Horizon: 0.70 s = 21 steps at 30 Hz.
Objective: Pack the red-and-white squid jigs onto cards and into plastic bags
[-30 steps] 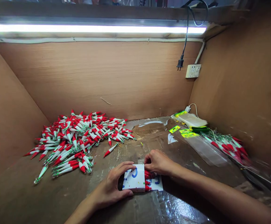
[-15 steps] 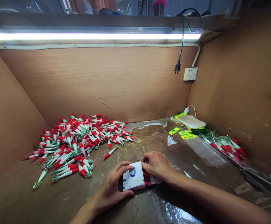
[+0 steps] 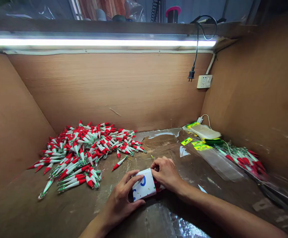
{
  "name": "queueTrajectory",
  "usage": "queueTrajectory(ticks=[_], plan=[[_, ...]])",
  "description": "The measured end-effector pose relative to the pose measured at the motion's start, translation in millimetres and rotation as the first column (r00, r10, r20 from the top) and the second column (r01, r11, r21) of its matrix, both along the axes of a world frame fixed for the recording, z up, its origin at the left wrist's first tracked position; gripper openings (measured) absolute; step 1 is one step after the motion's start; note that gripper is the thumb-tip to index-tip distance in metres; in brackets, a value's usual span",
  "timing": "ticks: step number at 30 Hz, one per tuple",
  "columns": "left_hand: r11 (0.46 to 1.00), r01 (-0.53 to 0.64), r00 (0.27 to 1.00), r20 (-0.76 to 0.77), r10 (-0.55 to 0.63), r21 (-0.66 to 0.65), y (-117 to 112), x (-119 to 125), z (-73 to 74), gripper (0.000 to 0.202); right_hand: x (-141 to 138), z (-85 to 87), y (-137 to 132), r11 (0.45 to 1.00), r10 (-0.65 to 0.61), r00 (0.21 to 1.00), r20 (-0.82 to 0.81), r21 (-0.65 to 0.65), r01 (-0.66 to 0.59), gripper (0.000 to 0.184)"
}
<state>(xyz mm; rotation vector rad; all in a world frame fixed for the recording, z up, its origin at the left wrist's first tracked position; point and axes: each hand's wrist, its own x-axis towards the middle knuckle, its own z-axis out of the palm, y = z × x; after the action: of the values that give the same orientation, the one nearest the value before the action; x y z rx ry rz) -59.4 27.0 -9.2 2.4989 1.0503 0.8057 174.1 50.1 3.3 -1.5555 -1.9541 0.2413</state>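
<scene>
My left hand (image 3: pixel 126 193) is wrapped round the left end of a small white box (image 3: pixel 145 185) printed with blue letters and coloured specks, thumb along its near edge and fingers over its far edge. At the box's right end, my right hand (image 3: pixel 165 173) has its fingers curled and closed against the opening; what they pinch is hidden. A bit of red (image 3: pixel 159 187), like the ends of squid lures, shows between the box and that hand. One loose red-and-white squid lure (image 3: pixel 119 163) lies beyond my left hand.
A large heap of red-and-white lures (image 3: pixel 84 145) spreads over the left of the worktop. On the right are clear bags with yellow headers (image 3: pixel 205 150), bagged lures (image 3: pixel 245 162) and dark scissors-like handles (image 3: pixel 270 193). A black plug (image 3: pixel 191 74) hangs above near a wall socket (image 3: pixel 204 81).
The box has tilted slightly, its right end turning away from me. My right hand has come closer to the box, and less red shows at the opening. The whole view has shifted a little.
</scene>
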Motion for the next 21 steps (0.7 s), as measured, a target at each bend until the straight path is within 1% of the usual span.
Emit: queueTrajectory(ticks=[5, 12, 16, 21], plan=[[1.000, 0.000, 0.999, -0.034, 0.000, -0.001, -2.4, -0.2, 1.6, 0.074, 1.9, 0.3, 2.8, 0.997, 0.047, 0.998, 0.037, 0.063, -0.050, 0.007], [1.000, 0.005, 1.000, -0.026, -0.006, -0.020, -3.6, 0.8, 3.5, 0.074, 4.9, -0.6, 5.3, 0.990, 0.113, 0.988, 0.106, 0.069, -0.121, 0.005], [1.000, 0.000, 1.000, -0.029, -0.001, -0.030, -5.0, 0.9, 4.0, 0.074, 7.3, 0.4, 5.9, 0.983, 0.152, 0.982, 0.111, 0.087, -0.162, 0.004], [1.000, 0.007, 1.000, -0.018, -0.008, -0.019, -5.9, 0.3, 1.0, 0.077, 9.7, 2.7, 6.3, 0.978, 0.180, 0.979, 0.094, 0.088, -0.188, 0.005]])
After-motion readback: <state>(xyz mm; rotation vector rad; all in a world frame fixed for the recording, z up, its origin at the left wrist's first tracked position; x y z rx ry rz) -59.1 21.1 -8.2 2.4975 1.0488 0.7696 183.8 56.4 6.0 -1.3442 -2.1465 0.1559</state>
